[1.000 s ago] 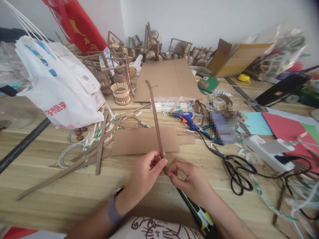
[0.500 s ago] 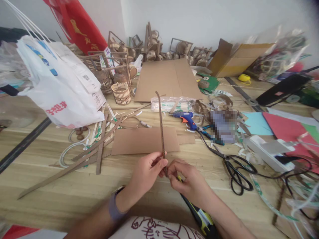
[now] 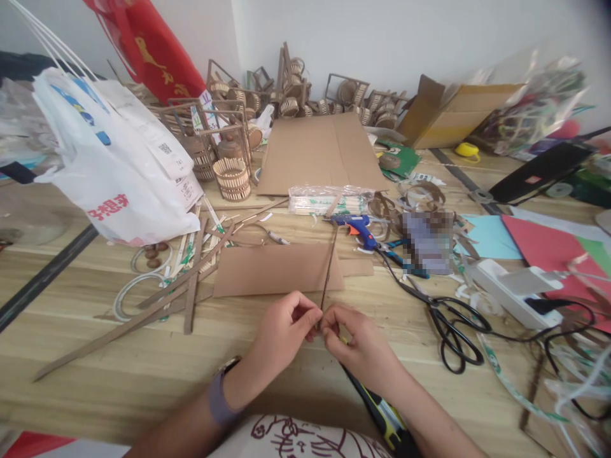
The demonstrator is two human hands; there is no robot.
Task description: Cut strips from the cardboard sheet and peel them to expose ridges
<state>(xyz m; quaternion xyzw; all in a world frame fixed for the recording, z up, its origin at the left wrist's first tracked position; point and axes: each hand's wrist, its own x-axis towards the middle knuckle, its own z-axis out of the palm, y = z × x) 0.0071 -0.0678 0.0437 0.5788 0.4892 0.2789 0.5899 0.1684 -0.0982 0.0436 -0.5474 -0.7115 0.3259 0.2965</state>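
A narrow cardboard strip [image 3: 330, 261] stands up from between my fingertips, leaning away and a little to the right. My left hand [image 3: 286, 327] pinches its lower end from the left. Close against it, my right hand [image 3: 356, 337] pinches the same end, its fingers curled. The very bottom of the strip is hidden by my fingers. Beyond my hands a flat cardboard rectangle [image 3: 267, 270] lies on the wooden table, behind the strip. Under my right wrist is a yellow and black utility knife [image 3: 389, 416], partly covered.
To the right lie black scissors [image 3: 453, 327], a blue glue gun [image 3: 360, 230] and a white power strip [image 3: 515, 296]. Cardboard strips [image 3: 157, 299] and a white plastic bag [image 3: 119, 165] occupy the left. A large cardboard sheet [image 3: 319, 152] and small slatted buckets [image 3: 232, 178] are farther back.
The strip has tipped to the right and now shows a thinner edge. Its top has come down toward the glue gun. My left fingers have shifted slightly, toward the strip's lower end.
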